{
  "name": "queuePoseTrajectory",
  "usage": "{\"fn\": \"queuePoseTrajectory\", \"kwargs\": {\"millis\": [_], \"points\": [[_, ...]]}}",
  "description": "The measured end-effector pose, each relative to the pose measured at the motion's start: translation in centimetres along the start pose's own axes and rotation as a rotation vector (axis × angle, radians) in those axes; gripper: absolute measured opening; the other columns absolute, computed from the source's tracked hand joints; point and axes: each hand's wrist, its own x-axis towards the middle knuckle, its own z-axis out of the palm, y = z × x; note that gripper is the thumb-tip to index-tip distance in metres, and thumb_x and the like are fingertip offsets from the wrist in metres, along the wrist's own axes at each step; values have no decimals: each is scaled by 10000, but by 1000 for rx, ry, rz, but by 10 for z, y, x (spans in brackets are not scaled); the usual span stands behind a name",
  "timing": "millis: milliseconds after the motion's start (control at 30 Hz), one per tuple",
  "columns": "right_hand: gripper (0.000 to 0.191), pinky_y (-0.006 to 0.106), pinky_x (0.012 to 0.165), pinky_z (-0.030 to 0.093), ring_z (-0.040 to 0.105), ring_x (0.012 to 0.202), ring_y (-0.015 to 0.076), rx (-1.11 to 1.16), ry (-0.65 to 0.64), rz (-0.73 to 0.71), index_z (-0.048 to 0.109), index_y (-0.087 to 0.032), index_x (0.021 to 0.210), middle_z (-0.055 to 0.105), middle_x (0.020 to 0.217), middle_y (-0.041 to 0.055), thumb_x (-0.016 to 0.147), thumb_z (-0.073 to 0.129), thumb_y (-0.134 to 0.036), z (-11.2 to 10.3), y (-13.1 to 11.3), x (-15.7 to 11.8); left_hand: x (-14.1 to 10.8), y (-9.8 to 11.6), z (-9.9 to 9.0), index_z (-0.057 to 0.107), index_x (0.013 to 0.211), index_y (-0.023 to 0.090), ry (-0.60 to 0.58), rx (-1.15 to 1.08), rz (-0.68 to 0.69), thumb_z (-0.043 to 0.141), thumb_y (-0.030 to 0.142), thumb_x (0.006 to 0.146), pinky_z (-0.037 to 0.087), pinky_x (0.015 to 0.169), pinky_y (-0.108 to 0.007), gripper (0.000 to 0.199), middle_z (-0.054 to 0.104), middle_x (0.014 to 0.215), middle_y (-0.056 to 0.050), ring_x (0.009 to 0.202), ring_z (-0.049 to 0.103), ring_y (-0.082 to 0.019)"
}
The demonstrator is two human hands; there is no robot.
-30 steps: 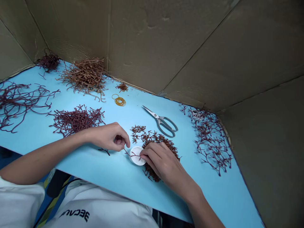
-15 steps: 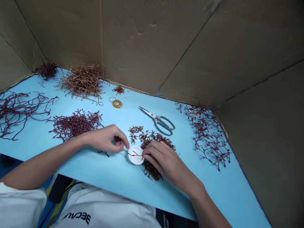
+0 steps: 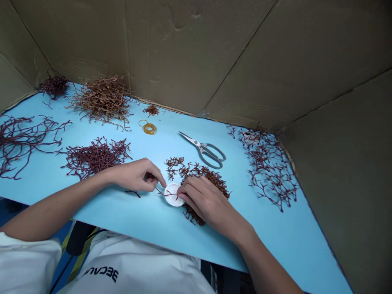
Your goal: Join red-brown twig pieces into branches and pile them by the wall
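Note:
A thin reddish-brown forked twig (image 3: pixel 169 194) spans the gap between my hands, above a small round white dish (image 3: pixel 173 201). My left hand (image 3: pixel 139 175) is curled at the twig's left end, thumb and fingers closed on it. On the other side, my right hand (image 3: pixel 203 198) pinches the twig near its right end, over the dish's right side. Its fingertips hide that end. Beneath and behind the right hand spreads a heap of short brown cut pieces (image 3: pixel 214 179). A loose dark twig (image 3: pixel 132 192) lies just below my left wrist.
Scissors (image 3: pixel 203 149) lie beyond the hands, with yellow rubber bands (image 3: pixel 150 128) to their left. Twig piles include a dark red one (image 3: pixel 96 157), a brown one (image 3: pixel 102 98) and long stems (image 3: pixel 27 136). Forked twigs (image 3: pixel 269 167) cover the right side. Cardboard walls (image 3: pixel 196 53) enclose the blue tabletop (image 3: pixel 260 237).
My right hand has shifted a little left across the dish, closer to my left hand. The view has tilted slightly. Both hands stay at the twig.

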Motion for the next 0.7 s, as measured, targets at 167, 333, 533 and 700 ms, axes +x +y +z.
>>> {"fn": "queuePoseTrajectory", "kwargs": {"millis": [167,333,533,700], "points": [[231,342,777,416,574,827,186,25,13,7,643,-180,999,653,921,54,1137,474,-258,1,0,-1,-1,0,0,838,1166,142,-11,-3,-21,563,70,777,374,586,-224,481,638,759,-8,642,491,-104],[204,346,831,462,613,895,191,292,-18,103,646,-214,1022,679,976,55,1133,490,-285,-11,6,-5,-3,3,-3,827,1161,143,21,-35,-21,612,116,837,390,584,-220,390,646,719,0,624,495,-102],[243,322,726,471,602,826,185,825,174,386,709,-229,955,678,923,50,1072,613,-419,-15,16,-7,3,4,-3,814,1113,164,295,139,58,640,215,961,518,752,-270,237,807,968,-70,834,682,-161],[333,289,540,244,339,600,122,1333,346,630,694,-212,873,465,682,-30,928,786,-527,-11,16,-2,25,-1,3,775,1173,176,479,492,-19,602,220,1021,538,871,-356,235,798,1126,-106,930,715,-211]]}}
